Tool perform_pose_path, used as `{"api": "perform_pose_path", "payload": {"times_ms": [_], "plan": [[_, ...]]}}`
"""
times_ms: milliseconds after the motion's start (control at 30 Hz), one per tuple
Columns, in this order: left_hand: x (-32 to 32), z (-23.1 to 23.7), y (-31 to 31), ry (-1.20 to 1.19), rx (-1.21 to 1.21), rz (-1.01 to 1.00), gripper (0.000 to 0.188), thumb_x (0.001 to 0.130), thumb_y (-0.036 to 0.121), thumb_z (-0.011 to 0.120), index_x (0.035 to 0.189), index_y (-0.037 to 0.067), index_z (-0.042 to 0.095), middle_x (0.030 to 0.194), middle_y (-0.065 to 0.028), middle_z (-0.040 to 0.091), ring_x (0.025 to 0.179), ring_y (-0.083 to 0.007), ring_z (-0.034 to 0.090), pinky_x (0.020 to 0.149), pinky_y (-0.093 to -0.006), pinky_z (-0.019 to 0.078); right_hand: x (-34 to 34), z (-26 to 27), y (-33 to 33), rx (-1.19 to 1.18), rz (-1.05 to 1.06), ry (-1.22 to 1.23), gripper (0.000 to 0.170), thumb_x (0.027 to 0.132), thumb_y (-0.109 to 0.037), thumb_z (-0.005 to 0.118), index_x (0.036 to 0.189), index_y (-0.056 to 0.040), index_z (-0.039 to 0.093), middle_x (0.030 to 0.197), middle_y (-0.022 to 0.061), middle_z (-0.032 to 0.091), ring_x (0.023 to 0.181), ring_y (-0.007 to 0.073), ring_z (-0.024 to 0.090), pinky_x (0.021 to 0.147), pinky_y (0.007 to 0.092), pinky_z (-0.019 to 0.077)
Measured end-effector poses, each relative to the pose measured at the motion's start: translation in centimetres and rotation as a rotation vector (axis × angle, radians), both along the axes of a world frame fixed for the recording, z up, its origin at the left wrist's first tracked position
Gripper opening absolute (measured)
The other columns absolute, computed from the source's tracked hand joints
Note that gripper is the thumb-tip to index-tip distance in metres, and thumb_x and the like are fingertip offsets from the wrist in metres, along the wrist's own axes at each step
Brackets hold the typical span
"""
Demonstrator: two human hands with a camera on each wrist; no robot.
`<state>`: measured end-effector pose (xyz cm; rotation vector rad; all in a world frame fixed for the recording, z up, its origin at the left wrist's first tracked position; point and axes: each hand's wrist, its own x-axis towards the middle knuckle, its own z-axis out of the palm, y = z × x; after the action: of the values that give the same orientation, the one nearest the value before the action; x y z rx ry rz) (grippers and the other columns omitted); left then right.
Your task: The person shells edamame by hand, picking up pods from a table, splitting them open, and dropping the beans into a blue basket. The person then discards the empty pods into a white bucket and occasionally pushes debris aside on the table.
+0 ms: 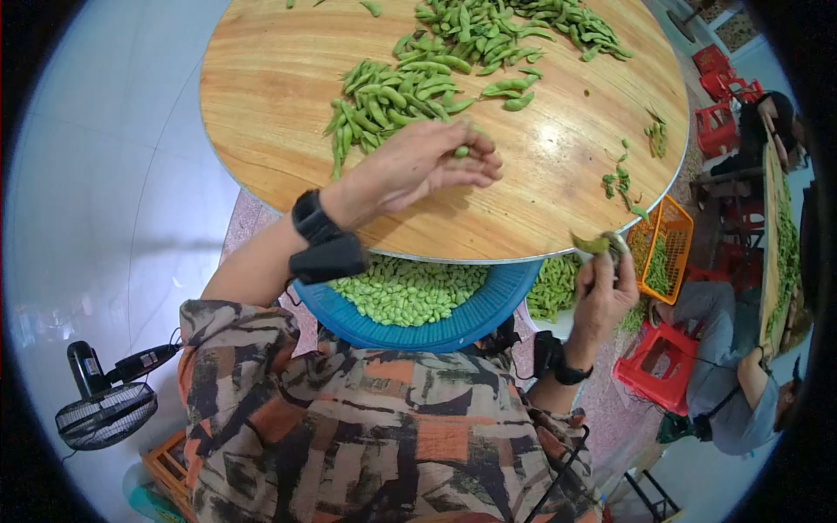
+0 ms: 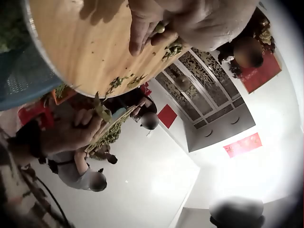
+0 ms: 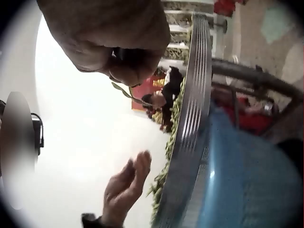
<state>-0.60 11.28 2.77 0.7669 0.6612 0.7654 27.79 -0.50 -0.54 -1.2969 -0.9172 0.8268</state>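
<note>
Over the round wooden table (image 1: 540, 174), the left hand (image 1: 423, 167) has its fingers partly spread, with a small green bean (image 1: 461, 152) held between thumb and fingers. In the left wrist view the bean (image 2: 160, 28) shows between them too. Beyond that hand lies a pile of green pods (image 1: 384, 96). At the table's near right edge the right hand (image 1: 606, 296) pinches a flat, brownish-green pod (image 1: 591, 244); a dark item beside it is unclear. Below the edge, a blue basin (image 1: 497, 305) holds many shelled beans (image 1: 410, 292).
A white container of pods (image 1: 551, 292) stands right of the basin, near an orange basket (image 1: 678, 248). Scraps (image 1: 621, 181) lie on the table's right side. A red stool (image 1: 658, 366) and a seated person (image 1: 728, 375) are at the right; a fan (image 1: 105, 405) is at the left.
</note>
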Motion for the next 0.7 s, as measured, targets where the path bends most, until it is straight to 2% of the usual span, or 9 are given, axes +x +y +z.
{"api": "perform_pose_path", "payload": {"times_ms": [133, 233, 300, 333, 367, 433, 467, 533, 700], "plan": [[-2.2, -0.7, -3.5, -0.145, -0.137, 0.049, 0.068, 0.104, 0.050, 0.029, 0.124, -0.012, 0.049, 0.125, -0.0277, 0.056, 0.117, -0.0342, 0.059, 0.100, -0.0385, 0.0519, 5.0, -0.8, -1.1, 0.012, -0.112, -0.232, 0.024, 0.096, -0.005, 0.059, 0.119, 0.0007, 0.064, 0.073, 0.0016, 0.060, 0.054, 0.0021, 0.045, 0.044, 0.0176, 0.0323], [-3.4, -1.1, -5.0, -0.205, -0.177, 0.056, 0.070, 0.104, 0.052, 0.027, 0.127, -0.012, 0.048, 0.128, -0.0282, 0.054, 0.119, -0.0344, 0.058, 0.103, -0.0397, 0.0496, 9.3, -2.1, -2.1, -0.160, -0.186, -0.386, 0.025, 0.096, -0.007, 0.058, 0.118, 0.0029, 0.064, 0.078, 0.0108, 0.067, 0.054, 0.0130, 0.055, 0.048, 0.0261, 0.0419], [-4.0, -1.0, -6.2, -0.169, -0.136, 0.011, 0.066, 0.105, 0.049, 0.030, 0.126, -0.010, 0.051, 0.127, -0.0255, 0.057, 0.119, -0.0327, 0.058, 0.103, -0.0389, 0.0487, 10.6, -2.9, -2.5, -0.254, -0.273, -1.193, 0.029, 0.095, -0.009, 0.058, 0.119, 0.0045, 0.062, 0.086, 0.0233, 0.069, 0.064, 0.0299, 0.064, 0.059, 0.0372, 0.0498], [-4.2, -0.8, -6.8, -0.131, -0.095, -0.037, 0.062, 0.105, 0.046, 0.033, 0.125, -0.009, 0.053, 0.127, -0.0227, 0.059, 0.119, -0.0310, 0.059, 0.103, -0.0380, 0.0477, 10.8, -2.9, -2.6, -0.352, -0.290, -1.307, 0.031, 0.094, -0.010, 0.056, 0.121, 0.0049, 0.061, 0.091, 0.0289, 0.067, 0.078, 0.0403, 0.066, 0.070, 0.0433, 0.0513], [-4.8, -0.4, -7.3, -0.135, -0.093, -0.036, 0.062, 0.105, 0.046, 0.033, 0.125, -0.009, 0.053, 0.127, -0.0227, 0.059, 0.119, -0.0310, 0.059, 0.103, -0.0380, 0.0477, 10.8, -2.7, -2.6, -0.349, -0.292, -1.310, 0.031, 0.094, -0.010, 0.056, 0.121, 0.0049, 0.061, 0.091, 0.0289, 0.067, 0.078, 0.0403, 0.066, 0.070, 0.0433, 0.0513], [-5.8, 1.0, -8.3, 0.436, 0.537, -0.444, 0.042, 0.104, 0.032, 0.046, 0.118, -0.005, 0.061, 0.119, -0.0157, 0.065, 0.118, -0.0265, 0.060, 0.099, -0.0351, 0.0483, 10.6, -2.5, -2.5, -0.235, -0.259, -1.345, 0.029, 0.094, -0.010, 0.057, 0.119, 0.0050, 0.062, 0.092, 0.0276, 0.068, 0.076, 0.0356, 0.068, 0.069, 0.0404, 0.0523], [-5.9, 1.4, -8.8, 0.575, 0.650, -0.372, 0.022, 0.097, 0.016, 0.059, 0.112, 0.001, 0.066, 0.113, -0.0128, 0.068, 0.114, -0.0261, 0.061, 0.095, -0.0327, 0.0489, 10.1, -2.2, -2.4, -0.234, -0.256, -1.344, 0.029, 0.094, -0.010, 0.057, 0.119, 0.0050, 0.062, 0.092, 0.0276, 0.068, 0.076, 0.0356, 0.068, 0.069, 0.0404, 0.0523], [-7.1, 1.0, -8.8, 0.805, 0.795, -0.191, 0.020, 0.092, 0.011, 0.062, 0.110, 0.001, 0.066, 0.110, -0.0138, 0.066, 0.109, -0.0281, 0.062, 0.091, -0.0336, 0.0500, 8.8, -1.3, -1.8, -0.254, -0.300, -1.134, 0.027, 0.094, -0.009, 0.057, 0.117, 0.0042, 0.063, 0.092, 0.0247, 0.069, 0.078, 0.0317, 0.069, 0.071, 0.0376, 0.0531], [-8.4, -0.2, -6.7, 1.384, 1.197, 0.319, 0.022, 0.081, 0.002, 0.068, 0.103, 0.001, 0.066, 0.100, -0.0145, 0.062, 0.093, -0.0329, 0.061, 0.079, -0.0381, 0.0514, 6.4, 0.1, -0.3, -0.059, -0.306, -1.025, 0.024, 0.094, -0.005, 0.057, 0.116, 0.0019, 0.065, 0.091, 0.0170, 0.071, 0.079, 0.0227, 0.069, 0.071, 0.0333, 0.0532]]}}
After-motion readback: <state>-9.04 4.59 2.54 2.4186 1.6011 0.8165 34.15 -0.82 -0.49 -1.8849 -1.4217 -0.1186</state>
